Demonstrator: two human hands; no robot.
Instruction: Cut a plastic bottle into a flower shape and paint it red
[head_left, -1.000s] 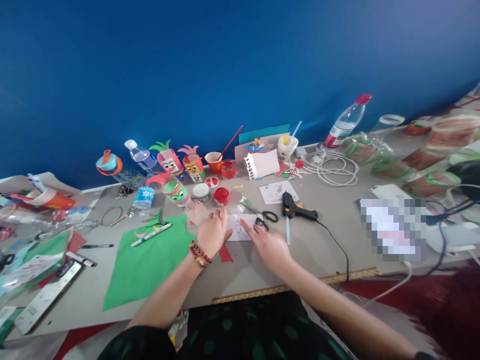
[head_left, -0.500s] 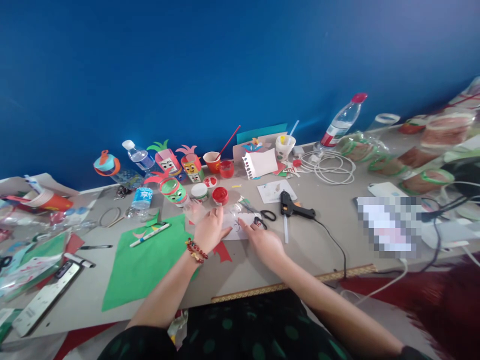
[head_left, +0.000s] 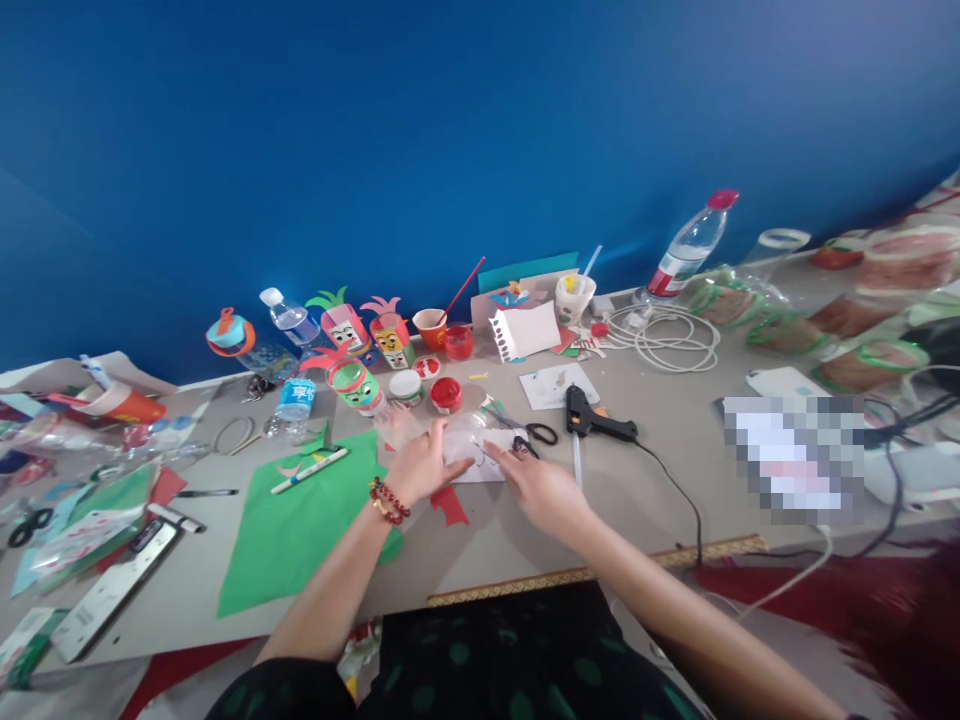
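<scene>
My left hand (head_left: 416,467), with a beaded bracelet at the wrist, curves over a clear plastic piece (head_left: 466,436) that looks like part of a bottle. Its thumb points right, over a white sheet of paper (head_left: 487,472) with dark pen lines. From the other side my right hand (head_left: 546,492) reaches in, fingers stretched out and tips at the plastic and paper. Black-handled scissors (head_left: 541,434) lie just beyond the right fingers. A red paper scrap (head_left: 450,507) rests below the white sheet. Glare blurs the plastic's outline.
Green sheet (head_left: 300,540) with a white marker (head_left: 310,470) lies left. Several paper-decorated cups with faces, such as a green one (head_left: 358,388), stand behind, near red paint (head_left: 446,394). To the right are a black glue gun (head_left: 596,418), a coiled white cable (head_left: 667,338) and a bottle (head_left: 686,250).
The view has shifted slightly, so the table appears further right. My left thumb extends further right, and the clear plastic now covers more of the drawing. My right fingers stay beside it.
</scene>
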